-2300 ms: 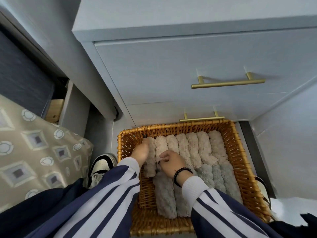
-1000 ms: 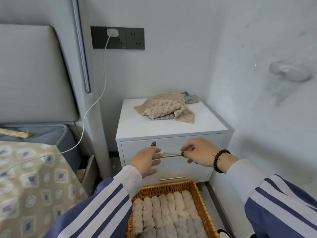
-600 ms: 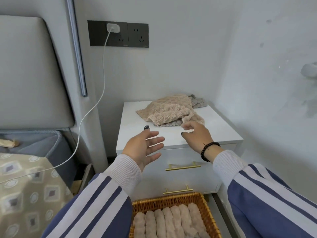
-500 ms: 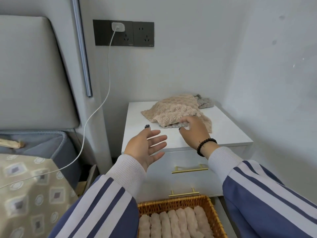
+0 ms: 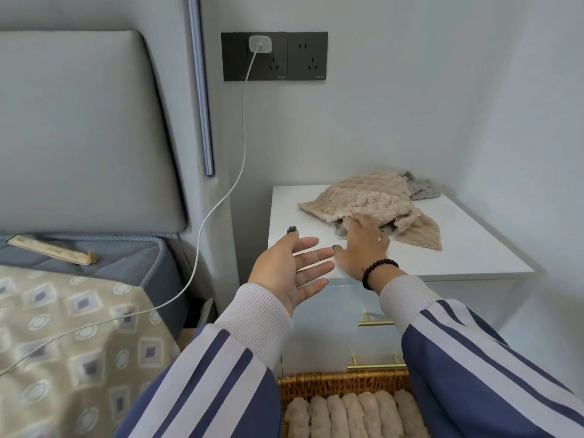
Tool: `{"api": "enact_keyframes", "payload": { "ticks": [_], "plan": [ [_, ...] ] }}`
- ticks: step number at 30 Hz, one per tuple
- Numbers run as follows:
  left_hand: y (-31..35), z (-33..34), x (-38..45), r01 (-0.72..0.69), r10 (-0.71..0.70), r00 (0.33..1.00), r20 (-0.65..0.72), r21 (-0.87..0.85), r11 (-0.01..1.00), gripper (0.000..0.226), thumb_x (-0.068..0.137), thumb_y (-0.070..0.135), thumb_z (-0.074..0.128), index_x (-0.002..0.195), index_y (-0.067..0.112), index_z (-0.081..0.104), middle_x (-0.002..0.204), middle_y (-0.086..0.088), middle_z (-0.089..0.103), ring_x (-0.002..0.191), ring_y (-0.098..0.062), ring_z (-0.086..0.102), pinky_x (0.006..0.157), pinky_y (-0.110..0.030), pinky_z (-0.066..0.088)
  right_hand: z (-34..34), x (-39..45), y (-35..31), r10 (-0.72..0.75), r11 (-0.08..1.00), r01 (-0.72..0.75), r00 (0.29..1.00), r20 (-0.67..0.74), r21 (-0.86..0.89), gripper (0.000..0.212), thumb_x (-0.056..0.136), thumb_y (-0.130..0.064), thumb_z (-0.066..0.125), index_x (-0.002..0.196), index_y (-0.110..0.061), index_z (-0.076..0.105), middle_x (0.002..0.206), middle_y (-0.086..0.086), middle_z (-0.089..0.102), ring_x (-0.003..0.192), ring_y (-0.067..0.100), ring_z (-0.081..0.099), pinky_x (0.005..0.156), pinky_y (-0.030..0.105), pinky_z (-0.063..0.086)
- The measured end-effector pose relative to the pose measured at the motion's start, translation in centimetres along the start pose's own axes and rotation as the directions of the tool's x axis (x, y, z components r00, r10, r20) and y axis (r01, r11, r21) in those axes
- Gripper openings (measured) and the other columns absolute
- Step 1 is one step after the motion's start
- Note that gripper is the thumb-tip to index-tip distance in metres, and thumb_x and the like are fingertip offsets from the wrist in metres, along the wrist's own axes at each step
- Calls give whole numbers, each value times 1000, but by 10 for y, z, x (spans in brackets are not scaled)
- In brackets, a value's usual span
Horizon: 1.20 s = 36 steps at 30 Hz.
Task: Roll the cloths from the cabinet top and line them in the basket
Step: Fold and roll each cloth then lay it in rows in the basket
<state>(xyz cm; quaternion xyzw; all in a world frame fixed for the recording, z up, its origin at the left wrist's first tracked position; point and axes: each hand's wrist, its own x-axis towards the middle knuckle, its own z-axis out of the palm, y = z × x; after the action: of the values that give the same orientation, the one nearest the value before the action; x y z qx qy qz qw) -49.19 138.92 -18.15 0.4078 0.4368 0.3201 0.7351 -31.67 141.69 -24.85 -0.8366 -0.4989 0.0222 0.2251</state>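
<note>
While the right hand [image 5: 363, 240] reached under the beige cloth [image 5: 373, 200], its fingers hidden, grasp untellable, the left hand [image 5: 289, 268] hovered released. Best lift one layer only, leaving the grey cloth [image 5: 422, 188] on the cabinet top [image 5: 474, 248].

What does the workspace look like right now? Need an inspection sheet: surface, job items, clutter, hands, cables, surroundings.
Surface: white cabinet top, bare at its left and front.
Job's things: beige cloths heaped loose on the cabinet, a grey cloth behind them; wicker basket on the floor in front, holding a row of rolled cloths.
Clutter: wooden stick on the mattress edge.
Hands: left hand open, palm up, holding nothing; right hand reaches into the pile's front edge, fingertips hidden under cloth, grip unclear.
Cables: white charger cable runs from the wall socket down across the bed.
Surroundings: padded headboard, patterned bedspread, gold drawer handles.
</note>
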Motion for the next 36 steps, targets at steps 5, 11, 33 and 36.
{"api": "enact_keyframes", "payload": {
  "ticks": [5,11,33,36],
  "plan": [
    [1,-13,-1,-10,11,1000,-14,22,1000,38,103,37,36,104,11,63,96,-10,75,91,-26,71,78,-37,54,-36,-3,1,-35,977,81,974,-225,196,49,88,-13,52,136,-9,44,144,8,40,135,24,32,112,40,24],
    [-4,-27,-5,-15,15,1000,-11,74,997,37,102,37,38,107,10,63,95,-10,75,90,-27,72,75,-37,53,-96,-18,5,-50,907,247,866,-497,340,44,86,-2,55,129,-9,55,132,5,52,123,17,48,104,10,29],
    [-64,53,-33,-561,434,828,355,514,650,37,85,21,70,117,34,57,128,14,52,120,-7,46,98,-24,34,-150,-166,23,163,597,45,971,-176,801,45,71,-8,82,110,-23,63,109,-10,65,82,10,71,72,31,60],
    [-66,51,-30,-535,437,844,310,466,705,14,83,21,69,96,25,70,106,6,67,96,-19,62,91,-31,48,-153,-172,34,198,666,-25,970,-145,745,48,72,-2,74,111,-27,59,104,-11,65,79,17,69,71,34,60]
  ]
}}
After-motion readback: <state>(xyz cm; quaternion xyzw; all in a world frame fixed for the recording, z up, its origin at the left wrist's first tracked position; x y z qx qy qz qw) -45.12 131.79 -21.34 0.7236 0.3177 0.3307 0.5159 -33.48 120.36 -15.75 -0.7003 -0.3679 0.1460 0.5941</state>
